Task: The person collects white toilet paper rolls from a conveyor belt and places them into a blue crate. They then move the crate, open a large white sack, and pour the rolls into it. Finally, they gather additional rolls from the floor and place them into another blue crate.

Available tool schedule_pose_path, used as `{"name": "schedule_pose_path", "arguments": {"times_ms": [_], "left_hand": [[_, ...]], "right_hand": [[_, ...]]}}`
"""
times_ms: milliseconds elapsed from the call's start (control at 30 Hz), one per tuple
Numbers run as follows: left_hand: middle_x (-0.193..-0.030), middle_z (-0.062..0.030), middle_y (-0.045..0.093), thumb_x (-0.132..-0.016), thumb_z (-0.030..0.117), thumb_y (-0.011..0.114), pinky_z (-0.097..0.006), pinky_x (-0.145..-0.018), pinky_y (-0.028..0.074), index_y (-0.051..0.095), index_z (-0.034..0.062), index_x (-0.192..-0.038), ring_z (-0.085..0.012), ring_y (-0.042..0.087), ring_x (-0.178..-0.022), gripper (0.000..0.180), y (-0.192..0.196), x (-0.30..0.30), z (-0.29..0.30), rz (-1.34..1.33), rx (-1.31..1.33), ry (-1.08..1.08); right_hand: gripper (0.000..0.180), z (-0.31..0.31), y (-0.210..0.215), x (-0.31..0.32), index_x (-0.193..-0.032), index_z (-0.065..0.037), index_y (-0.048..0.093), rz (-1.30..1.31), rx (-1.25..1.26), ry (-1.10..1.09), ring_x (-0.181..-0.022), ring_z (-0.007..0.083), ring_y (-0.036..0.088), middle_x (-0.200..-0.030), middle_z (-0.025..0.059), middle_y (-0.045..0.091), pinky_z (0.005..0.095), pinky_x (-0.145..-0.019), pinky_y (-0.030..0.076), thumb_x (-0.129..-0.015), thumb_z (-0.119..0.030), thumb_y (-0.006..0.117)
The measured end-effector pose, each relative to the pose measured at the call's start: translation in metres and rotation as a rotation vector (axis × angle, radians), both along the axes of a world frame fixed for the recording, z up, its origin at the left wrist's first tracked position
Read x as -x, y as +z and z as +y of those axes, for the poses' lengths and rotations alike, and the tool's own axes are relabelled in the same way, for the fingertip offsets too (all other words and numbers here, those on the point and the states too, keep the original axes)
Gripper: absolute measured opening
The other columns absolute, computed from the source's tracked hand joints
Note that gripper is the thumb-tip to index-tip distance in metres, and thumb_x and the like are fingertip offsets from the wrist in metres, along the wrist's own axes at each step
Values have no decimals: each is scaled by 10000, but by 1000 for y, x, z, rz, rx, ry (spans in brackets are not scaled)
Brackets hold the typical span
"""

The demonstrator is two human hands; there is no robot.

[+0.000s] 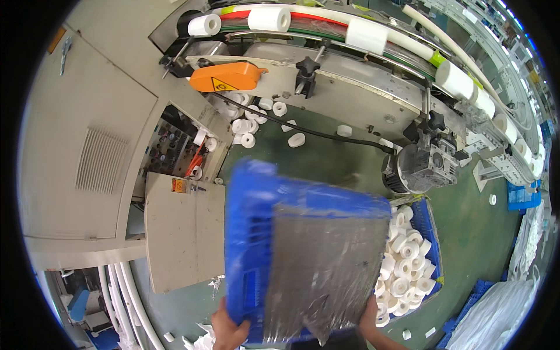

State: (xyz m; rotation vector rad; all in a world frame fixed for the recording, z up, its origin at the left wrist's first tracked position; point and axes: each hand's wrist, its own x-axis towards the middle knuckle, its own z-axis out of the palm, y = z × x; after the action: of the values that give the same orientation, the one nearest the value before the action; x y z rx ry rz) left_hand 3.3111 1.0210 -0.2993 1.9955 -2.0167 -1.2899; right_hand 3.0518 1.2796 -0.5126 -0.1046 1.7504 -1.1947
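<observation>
Crate [303,256] of rigid blue plastic, seemingly empty and light, is held at its near corners. Left hand [228,331] fingers are curled around the rim; right hand [368,318] fingers cannot be told.

1 head-worn fisheye looks steeply down, close above the blue crate [303,256].
</observation>
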Motion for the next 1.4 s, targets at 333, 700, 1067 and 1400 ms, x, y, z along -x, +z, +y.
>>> {"name": "schedule_pose_path", "arguments": {"times_ms": [333, 700, 1067, 1400], "left_hand": [[-725, -193, 620, -607, 88, 642, -465, -562, 494, 524, 15, -1063, -391, 625, -641, 476, -134, 86, -129, 26, 237, -726], [-729, -88, 551, -644, 68, 652, -381, -520, 479, 506, 18, -988, -281, 602, -617, 377, -174, 59, -221, 212, 114, -1073], [-686, 23, 515, -790, 228, 613, -250, -534, 471, 530, 108, -898, -108, 570, -597, 182, -209, -84, -297, 254, 355, -1545], [-668, 6, 529, -762, 207, 593, -273, -520, 457, 492, 111, -829, -137, 573, -617, 155, -263, -99, -354, 356, 466, -1783]], "right_hand": [[873, -139, -93, -60, -1535, -281, 127, -1091, -142, -740, -1451, 353, 143, -1590, 82, 111, 577, -1148, 147, -849, -800, 276], [959, -221, -130, -89, -1484, -165, 290, -1286, -18, -854, -1375, 346, 319, -1519, 156, 265, 568, -1093, 317, -775, -790, 453], [884, -273, -2, -48, -1464, -102, 320, -824, 120, -673, -1260, 352, 475, -1417, 160, 456, 521, -1033, 404, -849, -727, 433], [490, -250, -80, -132, -1238, 60, 484, 132, -483, -76, -1034, 273, 595, -1163, 197, 604, 380, -898, 471, -829, -135, 669]]}}
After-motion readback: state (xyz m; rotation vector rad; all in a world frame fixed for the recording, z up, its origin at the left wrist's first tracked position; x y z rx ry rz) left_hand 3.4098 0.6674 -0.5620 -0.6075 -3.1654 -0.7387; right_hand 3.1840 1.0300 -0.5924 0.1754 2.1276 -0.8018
